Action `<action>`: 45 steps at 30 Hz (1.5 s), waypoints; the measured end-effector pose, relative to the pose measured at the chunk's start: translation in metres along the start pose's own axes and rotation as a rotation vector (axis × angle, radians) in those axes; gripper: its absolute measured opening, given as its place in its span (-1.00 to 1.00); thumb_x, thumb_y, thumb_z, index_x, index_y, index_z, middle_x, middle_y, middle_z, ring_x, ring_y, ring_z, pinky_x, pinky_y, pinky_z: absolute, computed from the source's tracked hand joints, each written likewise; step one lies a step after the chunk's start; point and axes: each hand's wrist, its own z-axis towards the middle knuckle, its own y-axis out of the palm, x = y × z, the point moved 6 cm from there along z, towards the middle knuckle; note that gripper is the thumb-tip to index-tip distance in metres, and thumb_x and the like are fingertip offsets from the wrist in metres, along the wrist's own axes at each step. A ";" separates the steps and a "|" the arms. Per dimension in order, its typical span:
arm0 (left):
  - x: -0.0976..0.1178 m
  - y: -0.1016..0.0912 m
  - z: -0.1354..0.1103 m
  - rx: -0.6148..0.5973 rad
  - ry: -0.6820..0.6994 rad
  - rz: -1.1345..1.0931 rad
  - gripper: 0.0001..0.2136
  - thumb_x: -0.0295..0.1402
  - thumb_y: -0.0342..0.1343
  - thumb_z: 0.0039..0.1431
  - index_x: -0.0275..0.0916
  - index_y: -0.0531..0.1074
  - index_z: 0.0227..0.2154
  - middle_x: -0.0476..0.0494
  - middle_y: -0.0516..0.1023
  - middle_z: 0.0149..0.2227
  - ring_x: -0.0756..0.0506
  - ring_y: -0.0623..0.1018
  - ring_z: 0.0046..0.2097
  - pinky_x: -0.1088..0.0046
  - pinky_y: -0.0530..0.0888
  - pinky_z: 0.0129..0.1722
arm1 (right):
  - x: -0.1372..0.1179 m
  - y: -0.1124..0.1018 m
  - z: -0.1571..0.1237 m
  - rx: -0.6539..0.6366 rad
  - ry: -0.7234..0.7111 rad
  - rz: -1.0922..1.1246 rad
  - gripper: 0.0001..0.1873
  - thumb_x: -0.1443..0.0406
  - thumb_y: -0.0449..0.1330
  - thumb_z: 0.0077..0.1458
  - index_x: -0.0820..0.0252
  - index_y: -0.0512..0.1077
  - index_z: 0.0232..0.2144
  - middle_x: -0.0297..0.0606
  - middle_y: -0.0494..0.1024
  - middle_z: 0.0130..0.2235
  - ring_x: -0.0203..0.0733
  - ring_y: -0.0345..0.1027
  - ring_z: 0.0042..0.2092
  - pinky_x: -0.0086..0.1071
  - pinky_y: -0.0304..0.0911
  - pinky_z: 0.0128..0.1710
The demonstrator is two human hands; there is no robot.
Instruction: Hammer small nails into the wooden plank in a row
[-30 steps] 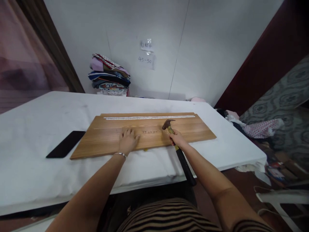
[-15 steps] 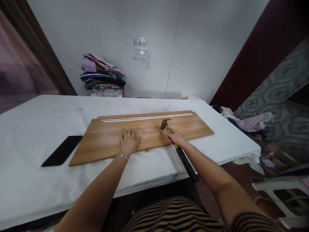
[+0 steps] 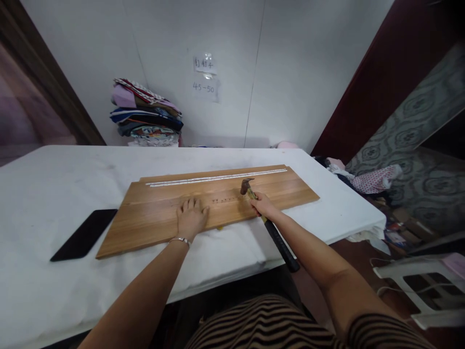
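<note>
A wooden board (image 3: 148, 218) lies flat on the white-covered table. My left hand (image 3: 191, 216) rests on it palm down, fingers spread. A claw hammer (image 3: 277, 242) is in my right hand (image 3: 264, 205), which grips the shaft close to the head. Its rusty head hangs over the right half of the board; whether it touches the wood I cannot tell. Between my hands runs a row of several small nails (image 3: 223, 199) in the board. Two thin white strips (image 3: 214, 177) lie along the far side of the board.
Left of the board lies a flat black panel (image 3: 85, 235) on the white table cover (image 3: 69, 194). Folded clothes (image 3: 147, 114) are stacked at the back against the wall. A white plastic stool (image 3: 399, 274) stands at the lower right, with clothes and boxes beyond the table's right end.
The whole view has shifted slightly, so the table and board sit a little further left. Both hands keep their places on the board and hammer.
</note>
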 end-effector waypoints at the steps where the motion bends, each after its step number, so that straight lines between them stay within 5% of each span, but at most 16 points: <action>1: 0.000 0.000 0.000 0.003 0.002 0.000 -0.50 -0.14 -0.20 0.30 -0.32 0.36 0.13 -0.43 0.32 0.26 -0.35 0.26 0.26 0.01 0.18 0.18 | 0.001 0.000 0.000 0.000 0.004 -0.012 -0.83 0.39 0.15 0.02 0.10 0.19 -0.48 -0.55 0.24 -0.68 -0.41 0.04 -0.74 -0.53 -0.03 -0.76; 45: 0.000 0.001 -0.003 0.046 0.003 0.007 -0.50 -0.14 -0.18 0.30 -0.33 0.36 0.14 -0.40 0.34 0.25 -0.33 0.28 0.25 0.05 0.17 0.19 | -0.002 0.004 -0.003 -0.010 0.037 -0.067 -0.86 0.40 0.15 0.00 0.12 0.22 -0.43 -0.57 0.25 -0.68 -0.43 0.04 -0.75 -0.54 -0.07 -0.77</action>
